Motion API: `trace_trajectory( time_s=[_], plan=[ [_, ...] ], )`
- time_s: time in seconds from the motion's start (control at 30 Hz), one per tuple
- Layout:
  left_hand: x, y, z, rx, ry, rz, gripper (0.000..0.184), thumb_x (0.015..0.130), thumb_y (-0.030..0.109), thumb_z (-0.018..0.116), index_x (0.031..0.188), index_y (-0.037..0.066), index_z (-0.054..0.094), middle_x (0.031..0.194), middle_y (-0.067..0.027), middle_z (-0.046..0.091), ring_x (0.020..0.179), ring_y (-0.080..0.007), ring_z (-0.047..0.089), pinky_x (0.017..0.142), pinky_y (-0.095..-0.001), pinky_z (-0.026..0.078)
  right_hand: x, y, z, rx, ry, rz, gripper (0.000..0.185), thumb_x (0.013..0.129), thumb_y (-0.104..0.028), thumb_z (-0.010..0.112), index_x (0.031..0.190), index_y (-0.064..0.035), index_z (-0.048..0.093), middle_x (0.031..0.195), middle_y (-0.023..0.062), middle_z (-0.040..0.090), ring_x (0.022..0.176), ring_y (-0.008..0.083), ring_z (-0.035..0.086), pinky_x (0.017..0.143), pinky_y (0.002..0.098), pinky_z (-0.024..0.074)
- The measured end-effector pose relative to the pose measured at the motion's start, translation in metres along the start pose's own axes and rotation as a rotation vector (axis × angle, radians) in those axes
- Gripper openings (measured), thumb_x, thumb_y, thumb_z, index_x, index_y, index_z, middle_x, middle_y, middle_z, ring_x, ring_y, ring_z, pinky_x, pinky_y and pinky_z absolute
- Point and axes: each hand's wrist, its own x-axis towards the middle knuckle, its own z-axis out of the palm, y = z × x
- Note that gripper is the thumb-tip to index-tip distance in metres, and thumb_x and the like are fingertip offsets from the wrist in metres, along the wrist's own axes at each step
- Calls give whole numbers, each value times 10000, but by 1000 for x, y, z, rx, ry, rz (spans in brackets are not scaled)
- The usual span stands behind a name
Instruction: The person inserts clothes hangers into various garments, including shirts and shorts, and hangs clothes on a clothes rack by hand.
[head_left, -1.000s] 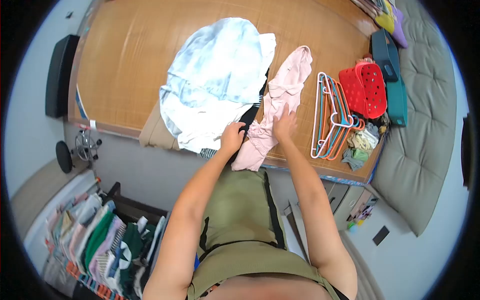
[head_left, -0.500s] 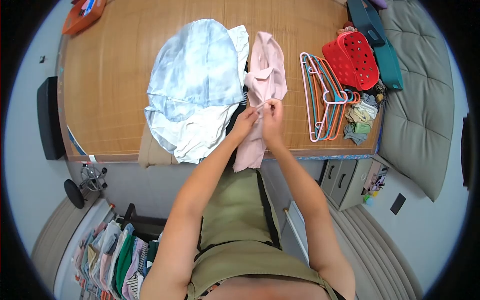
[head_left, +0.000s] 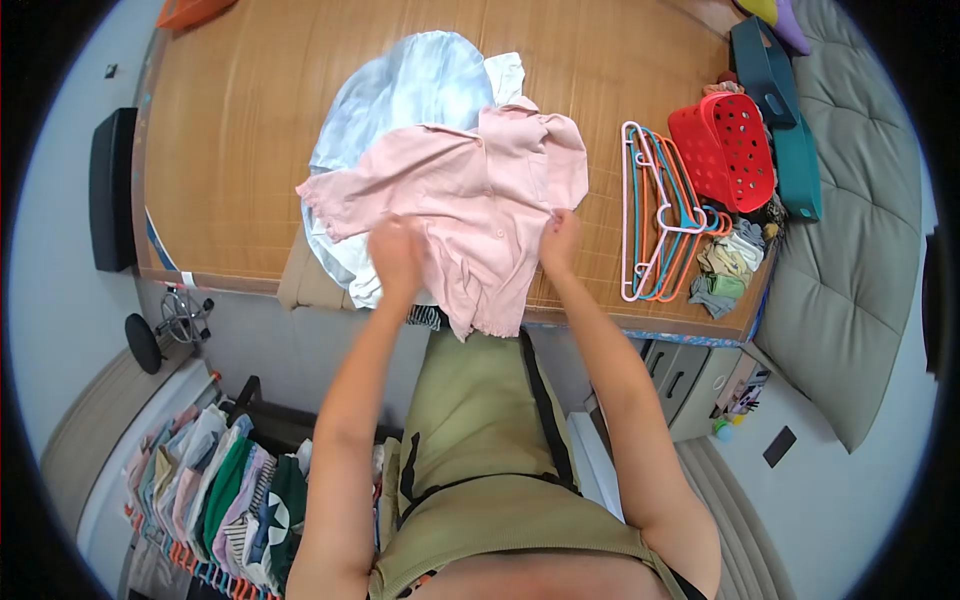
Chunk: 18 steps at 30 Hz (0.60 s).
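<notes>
A pink button-front shirt (head_left: 490,190) with frilled edges lies spread over a pale blue garment (head_left: 415,85) and white clothes (head_left: 506,75). My right hand (head_left: 560,243) is closed on the shirt's right edge, fingers pinched together. My left hand (head_left: 397,255) is at the shirt's left lower edge, smeared by motion, so its grip is not clear. Part of a dark striped piece (head_left: 425,316) shows below the shirt at the table edge.
Right of the shirt lie several pink, blue and orange hangers (head_left: 660,215). Beyond them stand a red perforated basket (head_left: 720,150), teal bins (head_left: 797,170) and small folded clothes (head_left: 725,265). Clothes on hangers (head_left: 215,500) are at lower left. A grey cushion (head_left: 845,230) borders the right.
The pink shirt has gone from a narrow folded strip to spread out leftward over the blue and white clothes. My hands, close together before, are now apart, the left one moved left.
</notes>
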Motion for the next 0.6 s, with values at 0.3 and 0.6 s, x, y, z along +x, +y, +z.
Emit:
trace_trajectory(
  time_s=[0.3,0.6],
  plan=[
    [-27,48,39,-72,-72,150,145,805,146,609,890,36,569,1013,-127,554,999,-280,507,920,-419,368,2,19,2,220,-253,214,181,781,-119,631,922,-12,592,916,182,634,873,328,604,780,404,469],
    [-45,26,-19,-239,-313,101,184,885,230,528,901,50,559,666,-167,607,618,-383,593,618,-473,483,11,-39,-91,-229,-891,-418,167,712,-190,582,738,-26,602,857,211,633,872,360,608,757,470,475]
  ],
)
